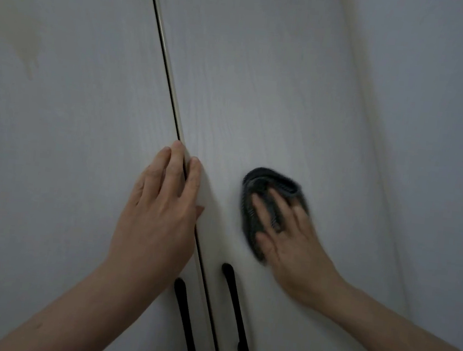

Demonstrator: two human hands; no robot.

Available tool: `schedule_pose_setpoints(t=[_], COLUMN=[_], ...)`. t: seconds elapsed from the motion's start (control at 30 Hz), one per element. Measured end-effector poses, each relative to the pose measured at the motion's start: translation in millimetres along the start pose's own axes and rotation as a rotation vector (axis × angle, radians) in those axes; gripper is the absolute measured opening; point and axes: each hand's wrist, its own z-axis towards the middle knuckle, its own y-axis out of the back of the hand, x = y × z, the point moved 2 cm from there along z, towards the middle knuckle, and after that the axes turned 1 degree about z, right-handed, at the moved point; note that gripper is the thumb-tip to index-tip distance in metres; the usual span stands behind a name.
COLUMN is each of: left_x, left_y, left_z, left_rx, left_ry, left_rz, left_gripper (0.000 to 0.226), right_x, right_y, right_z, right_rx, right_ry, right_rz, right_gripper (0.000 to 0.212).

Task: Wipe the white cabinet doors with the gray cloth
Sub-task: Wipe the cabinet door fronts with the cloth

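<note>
Fig.: cloth (260, 187) pressed to rt door (262, 92) under spread fingers (263, 211) of right hand (294, 247), long axis approx. vertical; left hand (161, 205) laid flat, fingers straight, over seam (164, 54).

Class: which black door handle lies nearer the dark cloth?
The right-hand handle, on the door where the right hand presses the cloth; the left-hand handle is farther off.

Both forearms (88, 306) look bare, fingers (176, 169) seemingly short-nailed.
</note>
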Motion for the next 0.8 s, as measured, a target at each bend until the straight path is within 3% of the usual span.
schedule_pose_setpoints(t=[0.23, 0.43, 0.57, 0.8], left_x=[0, -1, -2, 0], left_y=[-2, -3, -3, -3], left_z=[-1, 0, -1, -2], left_rx=[-0.015, 0.002, 0.005, 0.002], left_ry=[0.005, 0.008, 0.016, -0.005], left_rz=[-0.014, -0.025, -0.028, -0.016], left_gripper=[0.059, 0.06, 0.061, 0.06], right_x=[-111, -86, -23, 56], right_y=[7, 6, -6, -17], right_z=[4, 8, -5, -38], right_rx=[-0.168, -0.187, -0.185, 0.01], right_ry=[-0.458, -0.637, -0.511, -0.211], right_rz=[0.173, 0.237, 0.17, 0.205], right_gripper=[0.068, 0.064, 0.062, 0.056])
